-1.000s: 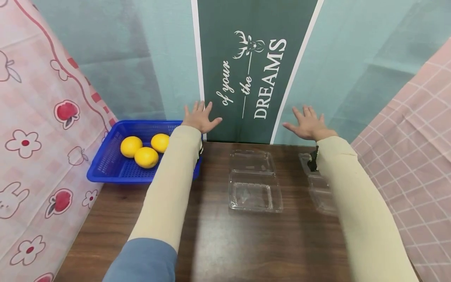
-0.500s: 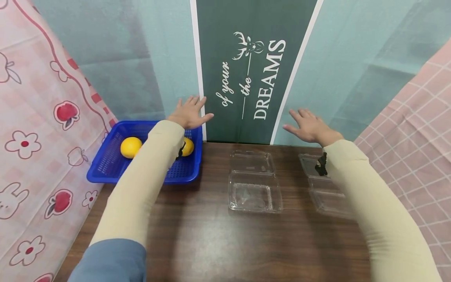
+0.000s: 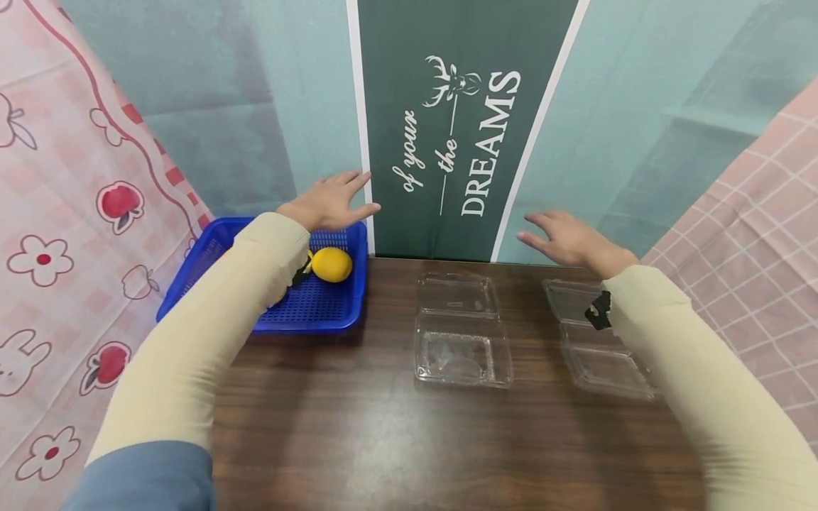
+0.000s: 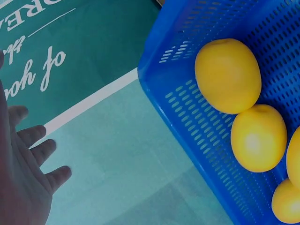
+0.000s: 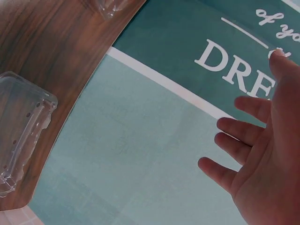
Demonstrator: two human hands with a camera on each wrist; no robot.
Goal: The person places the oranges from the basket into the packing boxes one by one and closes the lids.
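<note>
Hovering with fingers spread and holding nothing, the left hand (image 3: 329,201) hangs above the far edge of the blue basket (image 3: 319,312), its grip released. The right hand (image 3: 569,238) is likewise spread and empty, above the far edge of the table (image 3: 383,440) near the right clear plastic box (image 3: 601,348). In the basket lie yellow lemons (image 4: 228,75); the head view shows only one beside the left sleeve. A second clear plastic box (image 3: 461,330) sits open mid-table, well apart from the basket. Behind stands a green banner (image 3: 460,128) with white lettering.
</note>
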